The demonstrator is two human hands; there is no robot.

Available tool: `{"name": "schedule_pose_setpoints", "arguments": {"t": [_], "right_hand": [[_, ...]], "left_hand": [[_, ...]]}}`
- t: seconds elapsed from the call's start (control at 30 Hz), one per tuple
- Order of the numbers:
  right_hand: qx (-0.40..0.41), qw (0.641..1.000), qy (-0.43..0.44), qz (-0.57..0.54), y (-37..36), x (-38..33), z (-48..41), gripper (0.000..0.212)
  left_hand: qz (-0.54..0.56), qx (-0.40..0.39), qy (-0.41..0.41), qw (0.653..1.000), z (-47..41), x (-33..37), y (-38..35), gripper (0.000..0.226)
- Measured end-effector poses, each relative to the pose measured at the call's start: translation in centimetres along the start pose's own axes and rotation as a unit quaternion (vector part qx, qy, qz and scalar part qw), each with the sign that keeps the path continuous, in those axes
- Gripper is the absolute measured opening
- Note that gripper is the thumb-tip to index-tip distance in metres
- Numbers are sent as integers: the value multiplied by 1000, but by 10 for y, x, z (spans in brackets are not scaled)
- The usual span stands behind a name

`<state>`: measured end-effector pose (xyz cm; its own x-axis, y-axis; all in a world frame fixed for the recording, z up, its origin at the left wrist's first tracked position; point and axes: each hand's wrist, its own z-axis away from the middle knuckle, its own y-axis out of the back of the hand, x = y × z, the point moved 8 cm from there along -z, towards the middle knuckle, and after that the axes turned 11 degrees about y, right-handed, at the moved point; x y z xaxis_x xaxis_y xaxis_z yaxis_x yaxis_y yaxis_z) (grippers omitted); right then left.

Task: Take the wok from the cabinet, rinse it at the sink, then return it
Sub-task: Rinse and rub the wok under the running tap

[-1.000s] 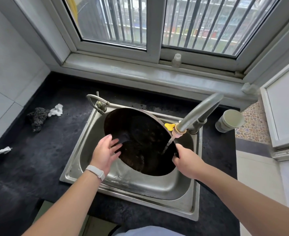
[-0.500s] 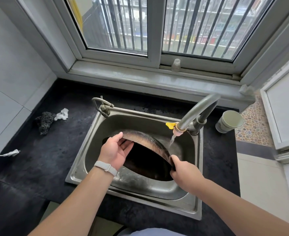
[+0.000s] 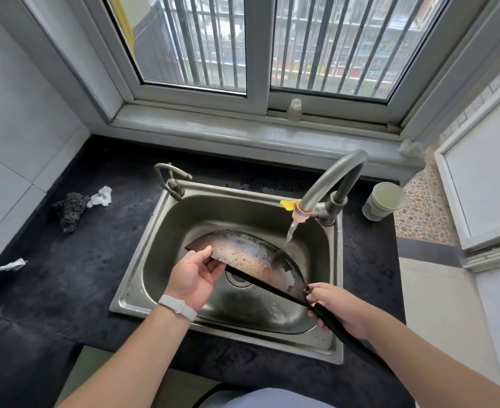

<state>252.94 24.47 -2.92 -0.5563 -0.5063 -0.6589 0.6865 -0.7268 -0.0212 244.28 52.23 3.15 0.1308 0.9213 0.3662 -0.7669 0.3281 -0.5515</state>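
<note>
The dark wok (image 3: 251, 257) is held over the steel sink (image 3: 166, 240), tipped so its wet, scorched underside faces up and away from me. My right hand (image 3: 335, 307) grips its black handle at the near right. My left hand (image 3: 194, 275) holds the wok's rim on the left, thumb on top. Water runs from the curved faucet (image 3: 328, 181) onto the wok's far right edge. The inside of the wok is hidden.
A black countertop (image 3: 66, 275) surrounds the sink. On its left lie a dark scrubber (image 3: 69, 210), a white crumpled rag (image 3: 101, 197) and a white plug (image 3: 10, 265). A pale cup (image 3: 385, 200) stands right of the faucet. A second small tap (image 3: 171, 176) sits at the sink's back left.
The wok has been turned over from inside-up to underside-up. My left hand moved from inside the bowl to gripping the rim. My right hand stayed on the handle.
</note>
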Motion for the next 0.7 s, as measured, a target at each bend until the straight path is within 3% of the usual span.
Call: {"name": "schedule_pose_setpoints", "arguments": {"t": [0.1,0.2,0.4,0.7], "right_hand": [[30,999,15,-16,2,2,6,37],[78,993,76,54,3,-7,13,46],[112,981,118,108,5,-13,20,80],[127,957,149,216,22,-23,24,102]], "left_hand": [[-12,-12,6,1000,4,-6,1,21],[-26,-19,17,999,10,-11,3,25],[-63,3,41,997,8,-10,15,18],[-222,166,88,957,-32,-5,25,35]]}}
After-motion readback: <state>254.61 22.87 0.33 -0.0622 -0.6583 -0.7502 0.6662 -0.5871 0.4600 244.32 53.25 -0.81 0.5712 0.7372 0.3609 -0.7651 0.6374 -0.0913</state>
